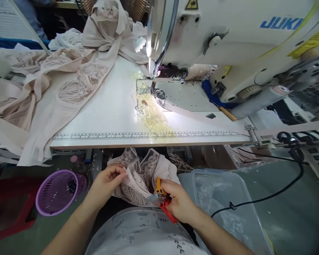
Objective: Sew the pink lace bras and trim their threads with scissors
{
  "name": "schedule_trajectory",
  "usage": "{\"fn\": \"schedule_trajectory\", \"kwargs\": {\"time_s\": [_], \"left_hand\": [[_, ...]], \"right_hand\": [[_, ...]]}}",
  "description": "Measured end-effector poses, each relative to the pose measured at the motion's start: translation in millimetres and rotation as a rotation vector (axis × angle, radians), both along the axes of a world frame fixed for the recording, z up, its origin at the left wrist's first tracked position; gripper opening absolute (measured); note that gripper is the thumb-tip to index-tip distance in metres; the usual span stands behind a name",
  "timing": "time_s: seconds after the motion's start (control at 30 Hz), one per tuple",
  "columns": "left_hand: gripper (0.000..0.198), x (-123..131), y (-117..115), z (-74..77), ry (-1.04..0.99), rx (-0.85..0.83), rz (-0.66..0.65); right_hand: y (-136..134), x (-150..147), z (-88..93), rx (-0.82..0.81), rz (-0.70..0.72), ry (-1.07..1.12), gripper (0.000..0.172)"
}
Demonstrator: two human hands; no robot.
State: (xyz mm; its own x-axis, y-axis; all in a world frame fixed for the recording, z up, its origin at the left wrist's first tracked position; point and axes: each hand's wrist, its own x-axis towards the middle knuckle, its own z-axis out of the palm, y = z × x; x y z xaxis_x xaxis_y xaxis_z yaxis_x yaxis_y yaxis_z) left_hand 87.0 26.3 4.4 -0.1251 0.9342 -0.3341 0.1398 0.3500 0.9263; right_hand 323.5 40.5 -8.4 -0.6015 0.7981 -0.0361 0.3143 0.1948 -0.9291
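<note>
A beige lace garment piece [142, 175] lies over my lap, below the front edge of the sewing table [108, 106]. My left hand [107, 181] pinches its left edge between thumb and fingers. My right hand [177, 202] is closed around small thread snips [162, 200] with orange and red handles, blades pointing at the lace. The white Juki sewing machine [228, 35] stands above on the table, its needle area lit.
Beige fabric and lace pieces [69, 78] pile on the table's left and hang over its edge. A ruler strip [149, 135] runs along the front edge. A purple basket [59, 191] sits on the floor at left, a clear plastic bin [223, 198] at right with a black cable [268, 196] across it.
</note>
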Motion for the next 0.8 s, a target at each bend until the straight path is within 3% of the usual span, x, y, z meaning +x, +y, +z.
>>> {"fn": "schedule_trajectory", "kwargs": {"time_s": [0.2, 0.37, 0.5, 0.63, 0.8], "left_hand": [[0.027, 2.4, 2.4, 7.2, -0.047, -0.018, -0.083], [0.025, 1.3, -2.7, 11.6, -0.024, 0.020, -0.041], [0.021, 2.3, -13.3, 9.6, 0.042, 0.105, 0.050], [0.021, 6.5, -18.4, 7.7, -0.014, 0.134, 0.128], [0.017, 6.6, -9.4, 7.9, -0.074, 0.052, 0.046]], "right_hand": [[-2.1, -1.4, 2.5, 0.054, 0.037, -0.020, 0.016], [-2.9, -1.5, 2.2, 0.046, 0.005, -0.030, 0.019], [-1.9, -2.0, 3.5, -0.012, -0.061, -0.045, 0.029], [-0.7, -1.9, 2.1, -0.104, -0.098, -0.057, 0.031], [-2.2, -0.2, -0.8, -0.196, -0.142, -0.066, 0.035]]}}
